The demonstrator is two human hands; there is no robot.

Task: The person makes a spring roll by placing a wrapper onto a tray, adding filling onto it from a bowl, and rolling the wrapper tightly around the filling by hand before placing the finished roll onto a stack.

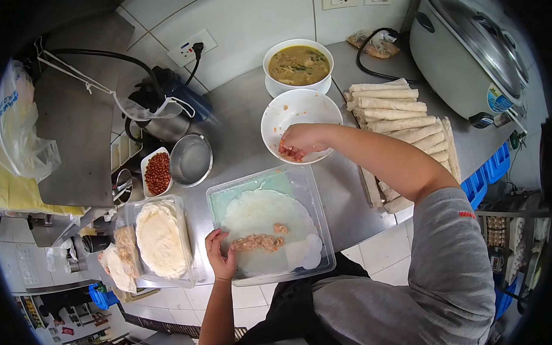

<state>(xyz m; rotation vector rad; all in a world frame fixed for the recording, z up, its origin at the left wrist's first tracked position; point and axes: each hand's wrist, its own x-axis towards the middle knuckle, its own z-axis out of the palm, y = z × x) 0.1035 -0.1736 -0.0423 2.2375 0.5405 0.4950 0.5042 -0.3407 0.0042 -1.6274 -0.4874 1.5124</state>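
Observation:
A thin round wrapper (259, 208) lies on the plastic lid-like tray (322, 232) in front of me, with a line of minced filling (249, 243) across it and a small lump beside the line. My left hand (220, 257) rests at the tray's left edge by the filling's end, thumb and fingers apart. Inside the white bowl (280, 120), my right hand (302, 141) reaches down to the near wall with fingers gathered around bits of filling. Only scraps of filling show in that bowl. Translucent wrapper pieces overlap at the tray's lower right.
Behind stands a bowl of soup (298, 65). Rolled wrappers (402, 122) are stacked at right, beside a large rice cooker (466, 56). At left are stacked wrappers (163, 237), peanuts (157, 173), a metal bowl (191, 160) and a kettle (168, 124).

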